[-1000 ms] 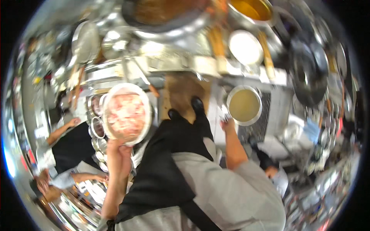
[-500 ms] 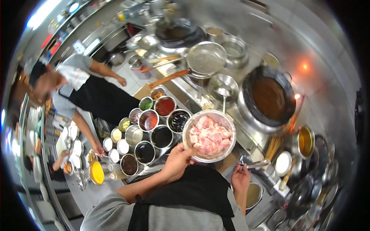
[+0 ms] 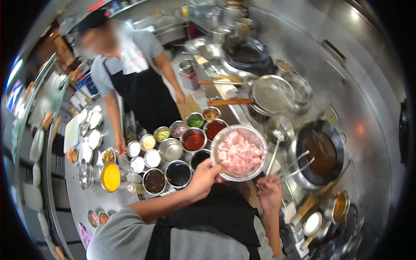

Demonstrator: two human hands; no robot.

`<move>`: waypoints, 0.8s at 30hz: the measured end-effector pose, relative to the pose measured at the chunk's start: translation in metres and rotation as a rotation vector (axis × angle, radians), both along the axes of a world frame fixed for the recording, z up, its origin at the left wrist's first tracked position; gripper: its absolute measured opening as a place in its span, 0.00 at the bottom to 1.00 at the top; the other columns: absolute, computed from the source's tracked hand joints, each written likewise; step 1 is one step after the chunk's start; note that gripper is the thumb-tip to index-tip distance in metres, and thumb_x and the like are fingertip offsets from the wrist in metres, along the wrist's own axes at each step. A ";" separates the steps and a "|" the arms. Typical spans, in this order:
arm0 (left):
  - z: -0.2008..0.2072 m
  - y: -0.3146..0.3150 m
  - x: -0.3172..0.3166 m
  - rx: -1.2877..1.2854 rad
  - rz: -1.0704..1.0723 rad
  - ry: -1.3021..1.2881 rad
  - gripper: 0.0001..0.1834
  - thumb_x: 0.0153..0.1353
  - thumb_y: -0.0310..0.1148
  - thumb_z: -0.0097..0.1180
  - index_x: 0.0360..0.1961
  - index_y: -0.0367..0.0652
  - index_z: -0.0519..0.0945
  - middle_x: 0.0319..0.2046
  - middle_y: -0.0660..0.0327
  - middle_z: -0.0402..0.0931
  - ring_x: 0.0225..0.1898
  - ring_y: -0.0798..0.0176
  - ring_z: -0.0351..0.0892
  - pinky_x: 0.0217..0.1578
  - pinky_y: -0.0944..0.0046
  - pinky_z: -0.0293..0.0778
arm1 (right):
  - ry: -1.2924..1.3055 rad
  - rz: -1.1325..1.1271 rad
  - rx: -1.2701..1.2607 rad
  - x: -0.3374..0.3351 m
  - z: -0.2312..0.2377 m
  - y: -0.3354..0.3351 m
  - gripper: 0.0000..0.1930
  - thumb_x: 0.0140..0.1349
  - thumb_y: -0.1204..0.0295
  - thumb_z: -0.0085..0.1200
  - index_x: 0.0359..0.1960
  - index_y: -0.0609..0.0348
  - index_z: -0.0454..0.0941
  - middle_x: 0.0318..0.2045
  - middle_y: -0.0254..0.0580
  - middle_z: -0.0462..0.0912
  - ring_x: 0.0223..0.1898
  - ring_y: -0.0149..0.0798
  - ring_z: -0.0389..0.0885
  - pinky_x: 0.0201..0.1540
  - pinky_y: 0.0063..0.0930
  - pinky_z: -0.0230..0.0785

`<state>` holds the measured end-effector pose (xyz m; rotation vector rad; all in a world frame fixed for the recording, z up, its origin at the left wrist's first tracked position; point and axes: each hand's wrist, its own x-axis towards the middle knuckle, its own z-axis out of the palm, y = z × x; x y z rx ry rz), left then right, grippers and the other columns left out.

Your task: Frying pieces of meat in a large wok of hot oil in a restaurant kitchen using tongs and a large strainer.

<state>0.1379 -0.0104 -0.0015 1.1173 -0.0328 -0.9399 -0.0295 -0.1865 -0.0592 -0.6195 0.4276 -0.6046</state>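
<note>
My left hand [image 3: 207,175] grips the rim of a round metal bowl [image 3: 261,166], which is full of raw, pale pink meat pieces [image 3: 239,154]. To the right, my right hand [image 3: 269,189] is closed on metal tongs [image 3: 299,170]. Their two arms are spread and slightly blurred, pointing at the near rim of a black wok [image 3: 298,149]. Inside that wok lies brown liquid [image 3: 320,151], probably oil. A metal ladle [image 3: 275,151] rests between the bowl and the wok.
Left of the bowl, several metal pots of sauces and seasonings [image 3: 178,172] stand close together. A strainer [image 3: 273,93] with a wooden handle lies ahead. Across the counter, a co-worker in a black apron [image 3: 141,97] reaches toward small dishes. A yellow-filled bowl [image 3: 110,177] stands left.
My view has swung left. The tongs, earlier low beside me, are now raised with their arms apart toward the wok. The meat bowl stays in my left hand.
</note>
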 end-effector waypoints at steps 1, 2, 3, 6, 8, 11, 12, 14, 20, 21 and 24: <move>-0.008 -0.005 0.004 0.052 0.020 -0.008 0.06 0.61 0.28 0.55 0.39 0.41 0.77 0.28 0.65 0.79 0.21 0.76 0.73 0.23 0.77 0.68 | 0.003 -0.015 0.051 -0.011 -0.009 -0.007 0.11 0.48 0.82 0.47 0.34 0.57 0.67 0.29 0.43 0.74 0.28 0.42 0.77 0.30 0.34 0.72; -0.021 -0.007 0.012 0.023 -0.012 -0.033 0.06 0.61 0.29 0.56 0.39 0.41 0.76 0.28 0.64 0.79 0.22 0.76 0.74 0.22 0.77 0.67 | 0.006 -0.029 0.105 -0.019 -0.019 -0.010 0.12 0.45 0.83 0.46 0.34 0.58 0.66 0.29 0.43 0.74 0.25 0.41 0.76 0.25 0.33 0.71; -0.031 -0.008 0.019 0.024 -0.030 -0.034 0.07 0.61 0.30 0.57 0.39 0.40 0.76 0.28 0.65 0.79 0.23 0.76 0.75 0.22 0.77 0.68 | 0.053 -0.064 0.032 -0.026 -0.028 -0.008 0.13 0.44 0.83 0.45 0.34 0.58 0.66 0.29 0.44 0.74 0.22 0.40 0.74 0.22 0.31 0.69; -0.038 -0.014 0.032 0.072 0.051 -0.026 0.04 0.59 0.27 0.55 0.36 0.42 0.78 0.27 0.67 0.79 0.22 0.78 0.72 0.22 0.77 0.65 | 0.286 -0.156 -0.174 -0.029 -0.019 0.003 0.13 0.45 0.84 0.43 0.35 0.58 0.67 0.32 0.46 0.74 0.16 0.36 0.70 0.16 0.25 0.64; -0.042 -0.015 0.048 0.103 0.032 -0.086 0.07 0.59 0.28 0.56 0.39 0.42 0.78 0.28 0.67 0.79 0.22 0.77 0.73 0.22 0.77 0.69 | 0.441 -0.028 -0.404 -0.036 -0.017 -0.006 0.14 0.51 0.83 0.44 0.40 0.60 0.68 0.25 0.40 0.73 0.16 0.28 0.68 0.16 0.17 0.60; -0.050 -0.017 0.073 0.117 0.033 -0.183 0.10 0.60 0.28 0.55 0.43 0.41 0.78 0.36 0.62 0.80 0.34 0.69 0.80 0.31 0.69 0.78 | 0.748 0.008 -0.542 -0.023 0.028 -0.004 0.13 0.66 0.67 0.51 0.46 0.60 0.70 0.22 0.23 0.67 0.17 0.18 0.58 0.17 0.15 0.48; -0.062 -0.016 0.083 0.077 0.048 -0.159 0.11 0.59 0.27 0.54 0.44 0.40 0.77 0.38 0.62 0.80 0.36 0.66 0.81 0.34 0.66 0.81 | 0.777 0.087 -0.622 -0.022 0.035 -0.010 0.17 0.65 0.64 0.54 0.51 0.59 0.71 0.21 0.22 0.66 0.15 0.16 0.58 0.14 0.14 0.45; -0.068 -0.028 0.097 0.134 0.022 -0.159 0.09 0.60 0.27 0.53 0.42 0.40 0.76 0.38 0.62 0.79 0.35 0.69 0.81 0.36 0.64 0.82 | 0.728 0.154 -0.862 -0.016 0.055 -0.020 0.16 0.65 0.64 0.55 0.48 0.62 0.74 0.24 0.25 0.70 0.23 0.18 0.63 0.24 0.16 0.56; -0.071 -0.062 0.098 0.095 -0.109 -0.166 0.07 0.61 0.28 0.56 0.41 0.41 0.77 0.34 0.64 0.79 0.33 0.72 0.79 0.33 0.69 0.80 | 1.131 0.218 -1.437 -0.006 0.092 -0.022 0.22 0.61 0.60 0.56 0.51 0.64 0.74 0.32 0.57 0.81 0.28 0.49 0.80 0.36 0.36 0.71; -0.070 -0.065 0.097 0.082 -0.154 -0.183 0.08 0.61 0.27 0.55 0.42 0.40 0.77 0.35 0.63 0.80 0.33 0.71 0.80 0.34 0.69 0.80 | 1.131 0.196 -1.525 -0.004 0.086 -0.022 0.22 0.61 0.60 0.56 0.51 0.62 0.75 0.33 0.58 0.81 0.29 0.54 0.80 0.35 0.39 0.71; -0.079 -0.080 0.092 0.062 -0.211 -0.163 0.08 0.61 0.26 0.55 0.42 0.40 0.77 0.36 0.62 0.80 0.33 0.69 0.81 0.34 0.68 0.81 | 1.177 0.135 -1.579 -0.005 0.083 -0.021 0.20 0.61 0.61 0.56 0.47 0.64 0.78 0.31 0.58 0.81 0.31 0.56 0.81 0.35 0.41 0.71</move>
